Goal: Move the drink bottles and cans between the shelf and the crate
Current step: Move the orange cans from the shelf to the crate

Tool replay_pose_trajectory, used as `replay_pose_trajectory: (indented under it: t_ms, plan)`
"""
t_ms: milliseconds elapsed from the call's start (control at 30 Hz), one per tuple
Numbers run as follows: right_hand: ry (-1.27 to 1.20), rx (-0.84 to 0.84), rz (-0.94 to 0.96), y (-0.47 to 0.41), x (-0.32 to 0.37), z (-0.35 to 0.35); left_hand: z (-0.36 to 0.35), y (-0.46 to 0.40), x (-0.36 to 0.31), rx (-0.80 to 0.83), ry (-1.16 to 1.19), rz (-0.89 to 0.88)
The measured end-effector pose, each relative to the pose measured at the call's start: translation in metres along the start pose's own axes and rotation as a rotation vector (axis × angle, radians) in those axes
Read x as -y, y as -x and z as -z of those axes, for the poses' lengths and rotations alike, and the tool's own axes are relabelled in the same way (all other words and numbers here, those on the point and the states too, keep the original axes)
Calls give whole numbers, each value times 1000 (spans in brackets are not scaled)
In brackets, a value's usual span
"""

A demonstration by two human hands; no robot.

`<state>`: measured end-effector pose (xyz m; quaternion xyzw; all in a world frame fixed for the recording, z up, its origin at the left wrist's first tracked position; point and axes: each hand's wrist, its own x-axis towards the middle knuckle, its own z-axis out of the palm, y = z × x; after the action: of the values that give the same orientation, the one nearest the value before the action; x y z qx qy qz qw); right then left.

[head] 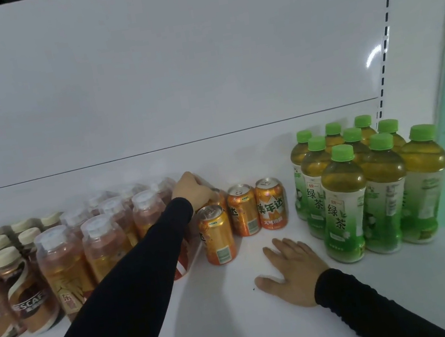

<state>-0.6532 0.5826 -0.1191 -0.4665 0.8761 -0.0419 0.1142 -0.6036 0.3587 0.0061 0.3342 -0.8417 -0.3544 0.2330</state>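
Right hand [291, 269] nearest, flat, fingers spread, pressing bare white shelf board [240, 325], holds nothing. Left hand [193, 189] reaches back, fingers curled over rear orange metal drink can [217, 195], mostly hidden. Three more orange cans [216, 234] just beside. Risk: sleeve or wrist clips front can, topples it into clear-capped amber tea bottles [102, 245]. Green-capped green tea bottles [343, 204] well apart. Crate not visible.

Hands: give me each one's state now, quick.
Left hand: grips an orange can at the back.
Right hand: open, flat on the shelf.
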Motion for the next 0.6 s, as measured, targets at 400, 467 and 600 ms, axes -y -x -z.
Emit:
replay_pose_trajectory:
  t_ms: [400,467,600]
  plan:
    - [-23,-5,-1,2,0,1,-6,-4,8,71,-64,4]
    - [-20,-5,-4,2,1,1,-5,-2,4,63,-135,-54]
    - [2,5,-8,1,0,0,-7,4,-9,61,-292,-236]
